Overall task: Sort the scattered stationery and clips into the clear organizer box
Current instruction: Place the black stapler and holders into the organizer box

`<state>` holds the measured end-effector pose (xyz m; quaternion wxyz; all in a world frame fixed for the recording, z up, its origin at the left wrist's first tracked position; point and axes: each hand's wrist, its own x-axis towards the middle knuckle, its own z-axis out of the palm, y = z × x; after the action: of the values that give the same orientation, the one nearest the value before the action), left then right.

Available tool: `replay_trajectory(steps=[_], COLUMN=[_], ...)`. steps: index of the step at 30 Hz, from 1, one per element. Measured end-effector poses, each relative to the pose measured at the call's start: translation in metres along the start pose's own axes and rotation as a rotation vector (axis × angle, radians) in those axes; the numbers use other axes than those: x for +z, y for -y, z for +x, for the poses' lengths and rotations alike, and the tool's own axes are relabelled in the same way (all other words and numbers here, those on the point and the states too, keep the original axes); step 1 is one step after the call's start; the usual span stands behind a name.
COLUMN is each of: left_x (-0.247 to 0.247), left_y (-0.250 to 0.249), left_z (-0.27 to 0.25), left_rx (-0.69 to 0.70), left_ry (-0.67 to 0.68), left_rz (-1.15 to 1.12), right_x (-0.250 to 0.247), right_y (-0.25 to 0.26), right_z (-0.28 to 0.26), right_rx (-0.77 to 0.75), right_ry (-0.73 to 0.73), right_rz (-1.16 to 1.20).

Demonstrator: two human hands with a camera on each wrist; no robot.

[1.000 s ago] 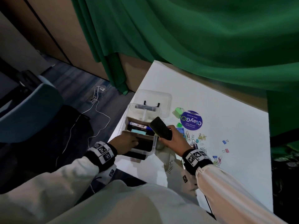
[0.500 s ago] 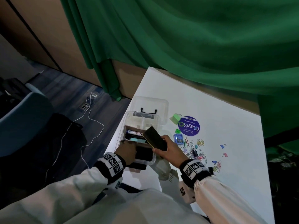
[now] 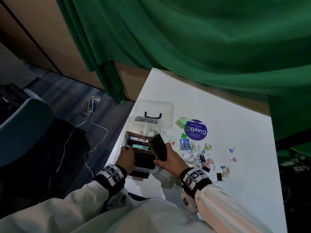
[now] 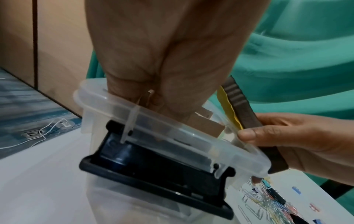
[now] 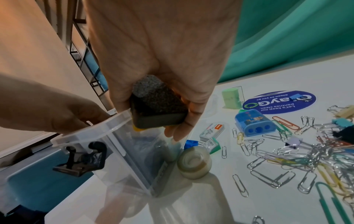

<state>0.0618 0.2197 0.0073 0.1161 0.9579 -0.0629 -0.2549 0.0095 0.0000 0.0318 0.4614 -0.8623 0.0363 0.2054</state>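
Observation:
The clear organizer box (image 3: 133, 118) stands open at the table's left edge, its lid lying flat behind it. Markers and dark items lie in its near half. My right hand (image 3: 168, 158) grips a black felt eraser with a yellow layer (image 3: 158, 147), tilted over the box's right rim. The right wrist view shows the eraser (image 5: 157, 106) against that rim (image 5: 91, 130). My left hand (image 3: 127, 157) is at the near left corner. Its fingers curl over the rim (image 4: 172, 125) down into the box, beside a brown cardboard insert (image 4: 206, 122). What the fingertips touch inside is hidden.
Right of the box lies a heap of paper clips and binder clips (image 3: 200, 158), a blue sharpener (image 3: 184, 144), a green holder (image 3: 181, 122) and a purple round sticker (image 3: 195, 130). A tape roll (image 5: 194, 162) and a staples box (image 5: 212, 131) sit beside the box wall. Floor and cable lie left.
The head view has swung, so everything sits lower and further right. The right hand holds the eraser a little lower against the box's right rim. The left hand stays at the near corner.

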Motion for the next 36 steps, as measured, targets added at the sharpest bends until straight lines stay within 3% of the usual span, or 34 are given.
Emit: replay_trajectory(steps=[5,9,13,18,21,24,30,33,36], left_x=[-0.002,-0.009,-0.021,-0.025,-0.02,-0.003,-0.022,-0.056,-0.079], left_y=[-0.003,-0.009,-0.013,-0.012,-0.013,-0.003,-0.005,-0.016,-0.02], left_z=[0.005,-0.002,-0.017,-0.021,-0.018,-0.015,-0.014,-0.017,-0.016], left_rx=[0.123,0.061,-0.069,-0.035,-0.006,0.035,-0.029,-0.078,0.006], left_ry=[-0.028,-0.036,-0.045,-0.143,-0.07,0.094,0.183,0.038,-0.123], left_rz=[0.044,0.134,0.083,0.112,0.197,0.191,-0.096,-0.354,-0.476], right_x=[-0.001,-0.002,-0.002,-0.001,-0.002,-0.002,-0.008,-0.013,-0.005], right_y=[-0.002,-0.004,-0.006,-0.009,-0.009,-0.01,-0.002,0.014,0.031], right_z=[0.0,0.0,0.001,0.002,0.002,0.002,-0.002,-0.002,0.002], right_rx=[0.005,0.011,0.01,0.003,0.008,0.007,-0.118,-0.225,-0.308], right_ry=[0.017,0.023,0.031,0.042,0.046,0.05,-0.069,-0.055,-0.001], right_rz=[0.01,0.025,0.042,0.062,0.066,0.061,-0.099,-0.229,-0.344])
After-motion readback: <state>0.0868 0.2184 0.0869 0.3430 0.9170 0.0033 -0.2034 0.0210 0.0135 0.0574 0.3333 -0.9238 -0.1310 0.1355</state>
